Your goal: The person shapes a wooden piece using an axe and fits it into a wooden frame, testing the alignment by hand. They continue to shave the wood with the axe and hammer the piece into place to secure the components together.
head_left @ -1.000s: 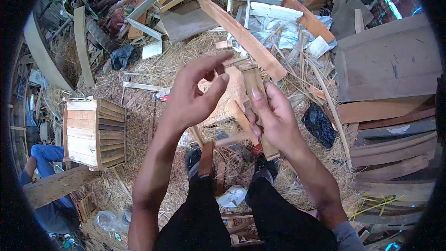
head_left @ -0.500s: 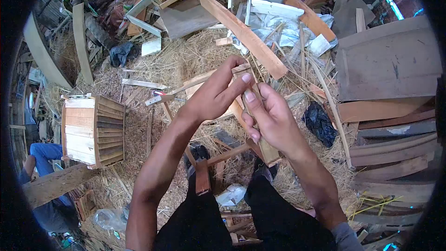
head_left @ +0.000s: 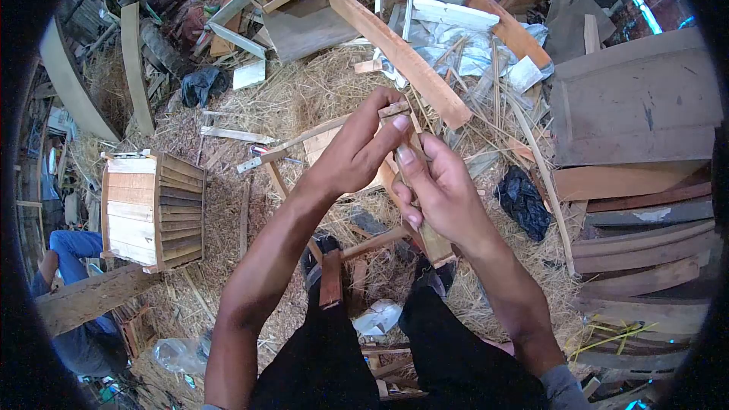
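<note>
A narrow wooden block (head_left: 437, 247) slants between my hands at the middle of the view, its end face showing at the top. My left hand (head_left: 363, 144) is closed round the upper end, its thumb lying along the near face. Lower down, my right hand (head_left: 440, 191) grips the block's middle, thumb on top and fingers curled at its left side. Whether anything small sits between the fingers is hidden. Beneath the hands, a lighter wooden board (head_left: 325, 144) lies partly covered. A wooden frame with a reddish post (head_left: 331, 279) stands between my feet.
At left stands a slatted wooden box (head_left: 156, 211), with another person's blue-trousered leg (head_left: 76, 247) beside it. Curved planks (head_left: 638, 254) are stacked at right. A long plank (head_left: 399, 57) and white frame pieces (head_left: 453, 14) lie ahead on straw, near a black plastic bag (head_left: 522, 203).
Both hands keep their hold on the wooden block. Its upper end has tilted slightly, showing more of the end face, and the left fingers have moved up a little.
</note>
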{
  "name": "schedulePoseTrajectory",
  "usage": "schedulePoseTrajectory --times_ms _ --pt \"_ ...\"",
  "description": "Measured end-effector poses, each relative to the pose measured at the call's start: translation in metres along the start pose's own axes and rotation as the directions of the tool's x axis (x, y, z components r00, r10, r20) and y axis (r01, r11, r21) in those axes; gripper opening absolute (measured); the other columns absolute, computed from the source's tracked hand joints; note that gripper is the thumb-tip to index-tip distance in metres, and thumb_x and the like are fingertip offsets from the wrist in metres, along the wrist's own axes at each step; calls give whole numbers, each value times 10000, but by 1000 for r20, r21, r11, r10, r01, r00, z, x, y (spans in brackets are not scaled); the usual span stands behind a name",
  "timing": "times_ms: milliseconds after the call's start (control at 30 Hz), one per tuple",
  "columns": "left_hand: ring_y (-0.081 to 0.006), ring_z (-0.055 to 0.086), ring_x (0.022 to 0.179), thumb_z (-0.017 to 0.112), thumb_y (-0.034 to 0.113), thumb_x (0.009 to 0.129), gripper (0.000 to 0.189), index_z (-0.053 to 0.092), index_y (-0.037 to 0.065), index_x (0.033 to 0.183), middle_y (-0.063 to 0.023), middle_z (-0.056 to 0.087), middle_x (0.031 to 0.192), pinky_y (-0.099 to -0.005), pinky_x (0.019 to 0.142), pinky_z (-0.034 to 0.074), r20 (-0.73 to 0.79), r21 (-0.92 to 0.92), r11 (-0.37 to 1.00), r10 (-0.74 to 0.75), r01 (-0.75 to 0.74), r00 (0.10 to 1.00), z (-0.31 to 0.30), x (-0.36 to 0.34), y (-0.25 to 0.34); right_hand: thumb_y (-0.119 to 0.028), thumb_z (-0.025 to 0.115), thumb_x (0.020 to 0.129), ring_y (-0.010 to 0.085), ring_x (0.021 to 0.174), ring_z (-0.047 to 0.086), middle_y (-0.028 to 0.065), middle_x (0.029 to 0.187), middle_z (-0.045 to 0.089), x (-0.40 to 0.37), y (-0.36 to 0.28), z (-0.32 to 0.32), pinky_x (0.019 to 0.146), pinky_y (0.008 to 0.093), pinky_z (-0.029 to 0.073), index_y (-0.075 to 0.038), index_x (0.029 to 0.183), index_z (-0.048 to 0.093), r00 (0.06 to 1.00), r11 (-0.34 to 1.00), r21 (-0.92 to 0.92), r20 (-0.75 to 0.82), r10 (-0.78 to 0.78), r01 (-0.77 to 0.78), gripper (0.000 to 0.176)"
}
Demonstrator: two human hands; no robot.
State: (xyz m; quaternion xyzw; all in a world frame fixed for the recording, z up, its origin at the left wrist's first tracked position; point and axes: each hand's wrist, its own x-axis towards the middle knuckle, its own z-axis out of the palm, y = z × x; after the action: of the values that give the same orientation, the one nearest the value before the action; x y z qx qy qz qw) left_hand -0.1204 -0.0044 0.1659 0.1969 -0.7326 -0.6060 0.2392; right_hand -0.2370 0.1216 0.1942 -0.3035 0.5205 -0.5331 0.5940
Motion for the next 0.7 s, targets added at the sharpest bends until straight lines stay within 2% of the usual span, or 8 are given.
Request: schedulePoseTrajectory --times_ms 67,167,300,333,433,467,567,700 --pt "-146 532 963 466 260 1021 296 496 19 1191 -80 549 1015 -323 863 456 -10 35 999 5 -5 1000 -2 3 0 -351 492 1057 73 464 460 4 646 504 4 2 -2 422 248 370 -63 1022 460 999 999 25 30 -24 23 291" --pt "-152 532 958 466 233 1009 282 500 6 1172 -90 554 1019 -326 859 455 -22 281 935 233 -217 972 -13 11 -11 -352 503 1053 64 518 493 3 689 530 15 13 -6 472 234 394 -51 1047 505 996 995 41 23 -90 89 300" --pt "-336 543 949 576 210 945 318 510 -15 1160 -193 544 1021 -411 882 430 26 644 686 422 -338 906 -28 24 -9 -345 554 1034 102 700 600 50 819 632 45 33 -22 613 262 483 -13 1112 575 944 921 -232 -36 -328 311 342" --pt "-402 503 961 621 226 914 349 517 -15 1144 -216 521 1023 -454 887 408 34 701 636 423 -323 906 -30 28 -15 -263 667 966 198 909 671 115 971 698 62 48 -33 772 334 535 21 1198 588 920 894 -278 -76 -385 352 374" --pt "-358 508 994 615 267 902 376 531 -13 1137 -178 546 1009 -474 949 371 1 865 449 446 -224 895 -27 32 -38 -131 729 872 276 1093 657 164 1097 694 81 65 -41 905 389 521 34 1279 555 859 765 -450 10 -512 461 473" --pt "-359 509 1009 632 263 883 369 541 0 1124 -178 546 1014 -482 965 366 -28 871 451 443 -195 896 -25 33 -47 -38 731 801 305 1118 657 204 1145 672 82 70 -43 917 391 525 35 1277 555 877 778 -469 -18 -481 417 513" --pt "-386 499 997 635 266 904 355 534 10 1127 -198 525 1037 -483 911 382 -54 900 406 463 -157 885 -17 33 -66 -7 705 804 333 1077 667 228 1151 660 92 74 -43 902 391 529 29 1262 561 897 747 -578 -57 -438 328 482" --pt "-378 500 1081 658 314 880 423 536 10 1149 -192 539 1085 -503 1016 340 -136 935 351 492 -52 860 -7 33 -84 28 660 815 378 1045 667 236 1110 667 114 100 -46 871 393 537 26 1235 566 842 659 -653 -60 -536 373 430"
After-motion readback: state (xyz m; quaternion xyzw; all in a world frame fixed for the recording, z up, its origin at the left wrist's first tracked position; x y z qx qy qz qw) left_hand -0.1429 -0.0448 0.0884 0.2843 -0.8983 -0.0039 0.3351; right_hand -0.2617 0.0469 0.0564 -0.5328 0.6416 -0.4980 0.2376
